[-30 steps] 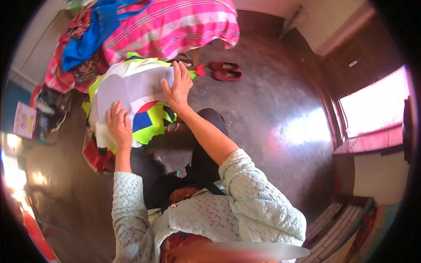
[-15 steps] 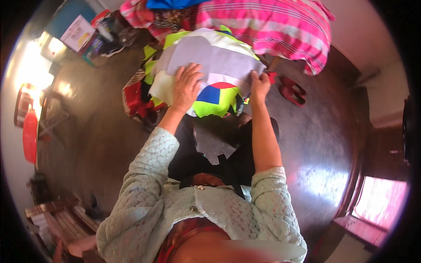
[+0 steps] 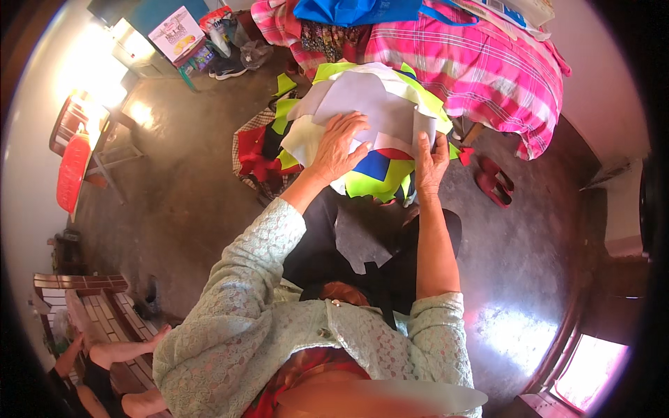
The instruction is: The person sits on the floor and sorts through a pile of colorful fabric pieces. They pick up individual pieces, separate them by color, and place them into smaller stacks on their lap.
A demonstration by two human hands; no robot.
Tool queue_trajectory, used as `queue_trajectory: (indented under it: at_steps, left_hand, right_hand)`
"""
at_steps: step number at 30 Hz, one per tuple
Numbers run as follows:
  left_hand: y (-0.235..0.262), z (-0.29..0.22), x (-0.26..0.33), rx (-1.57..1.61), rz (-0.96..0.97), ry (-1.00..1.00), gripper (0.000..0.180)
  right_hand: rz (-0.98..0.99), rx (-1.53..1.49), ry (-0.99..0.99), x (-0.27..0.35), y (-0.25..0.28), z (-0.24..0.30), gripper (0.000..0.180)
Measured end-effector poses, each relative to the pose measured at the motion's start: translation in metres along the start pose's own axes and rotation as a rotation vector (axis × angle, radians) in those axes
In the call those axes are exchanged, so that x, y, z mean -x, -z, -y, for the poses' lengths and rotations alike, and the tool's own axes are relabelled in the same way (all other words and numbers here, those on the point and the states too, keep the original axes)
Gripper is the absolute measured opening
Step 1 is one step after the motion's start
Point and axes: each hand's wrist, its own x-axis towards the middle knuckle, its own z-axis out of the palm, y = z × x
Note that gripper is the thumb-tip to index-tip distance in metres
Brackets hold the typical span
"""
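Note:
A grey cloth piece (image 3: 359,94) lies on top of a heap of cut fabric in front of my knees. My left hand (image 3: 340,148) rests on the grey cloth with its fingers stretched out and its thumb apart. At the cloth's right edge, my right hand (image 3: 432,164) grips a turned-up part between thumb and fingers. Under the grey piece show white cloth (image 3: 300,141), a blue patch (image 3: 372,165), a red patch (image 3: 396,153) and yellow-green cloth (image 3: 369,187). What the heap rests on is hidden.
Beyond the heap, a pink plaid cloth (image 3: 481,70) drapes a raised surface with a blue bag (image 3: 355,10). Dark red shoes (image 3: 495,182) stand on the floor at right. A checked bundle (image 3: 240,143) lies left of the heap. Another person's legs (image 3: 122,350) show by a wooden bench (image 3: 80,281), lower left.
My right hand has lifted and folded over the right edge of the grey cloth. My left hand stays on the cloth. The whole view has shifted, so the scene sits further right and lower.

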Motion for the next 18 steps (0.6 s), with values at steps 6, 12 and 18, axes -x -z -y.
queue_trajectory:
  at_steps: [6, 12, 18]
  left_hand:
    - [-0.005, -0.023, -0.031, 0.038, 0.026, 0.237, 0.038]
    - [-0.014, -0.017, -0.053, 0.117, 0.117, 0.475, 0.059]
    - [-0.023, -0.006, -0.057, 0.042, 0.158, 0.544, 0.050]
  right_hand:
    - [0.048, 0.371, 0.272, 0.007, -0.018, -0.002, 0.026]
    - [0.140, 0.511, 0.497, 0.009, -0.031, -0.011, 0.025]
    - [0.438, 0.561, 0.595, 0.020, -0.043, 0.007, 0.025]
